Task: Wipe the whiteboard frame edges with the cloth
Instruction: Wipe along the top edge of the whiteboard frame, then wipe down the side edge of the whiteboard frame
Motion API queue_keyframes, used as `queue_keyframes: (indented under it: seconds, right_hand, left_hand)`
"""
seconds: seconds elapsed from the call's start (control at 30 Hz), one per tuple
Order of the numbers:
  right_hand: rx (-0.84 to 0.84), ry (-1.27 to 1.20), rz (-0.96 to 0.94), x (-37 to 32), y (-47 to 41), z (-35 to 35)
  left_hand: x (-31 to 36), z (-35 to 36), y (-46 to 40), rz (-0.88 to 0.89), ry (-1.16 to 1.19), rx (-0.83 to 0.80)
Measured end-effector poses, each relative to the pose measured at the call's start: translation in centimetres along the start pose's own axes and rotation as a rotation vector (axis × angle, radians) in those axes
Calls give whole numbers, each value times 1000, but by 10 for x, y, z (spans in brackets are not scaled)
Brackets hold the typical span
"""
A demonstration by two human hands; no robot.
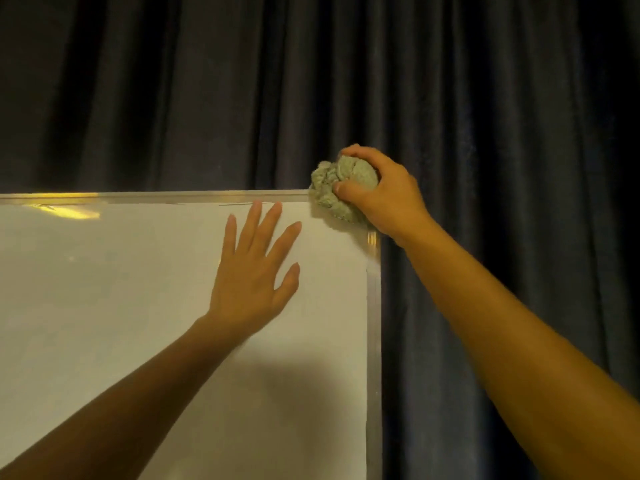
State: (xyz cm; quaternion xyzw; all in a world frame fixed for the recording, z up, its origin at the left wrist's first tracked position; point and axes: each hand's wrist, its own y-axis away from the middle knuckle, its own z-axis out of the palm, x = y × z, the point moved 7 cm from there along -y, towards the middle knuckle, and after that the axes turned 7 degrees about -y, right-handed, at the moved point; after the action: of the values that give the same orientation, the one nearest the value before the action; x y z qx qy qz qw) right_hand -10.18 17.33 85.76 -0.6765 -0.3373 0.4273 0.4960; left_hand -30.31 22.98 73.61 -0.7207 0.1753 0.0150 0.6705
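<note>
A whiteboard (104, 306) with a thin silver frame (374, 341) fills the lower left of the head view. My right hand (381, 195) is shut on a bunched pale green cloth (332, 188), which presses against the frame's top right corner and hides it. My left hand (252, 271) lies flat on the white surface just below the top edge, fingers spread, holding nothing.
A dark blue pleated curtain (485, 98) hangs behind the board and to its right. A yellow light reflection (65, 209) shows near the board's top left.
</note>
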Motion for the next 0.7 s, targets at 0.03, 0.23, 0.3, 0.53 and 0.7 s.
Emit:
queue_keyframes:
  seconds: [0.03,0.23,0.3,0.53,0.7]
  right_hand:
    - [70,-68,-6,2,6,0]
    - [313,-309,-25,14,35,1]
    - [279,-241,-47,17,38,3]
    - [322,-310,7,25,46,6]
    - [435,-312,30,27,73,13]
  left_hand:
    - [-1,0,0,2,9,-12]
    - [-6,-4,2,-9,32,-37]
    - [-7,-3,2,-5,29,-39]
    - [-8,5,3,1,29,-46]
    - [-10,4,5,-4,18,-40]
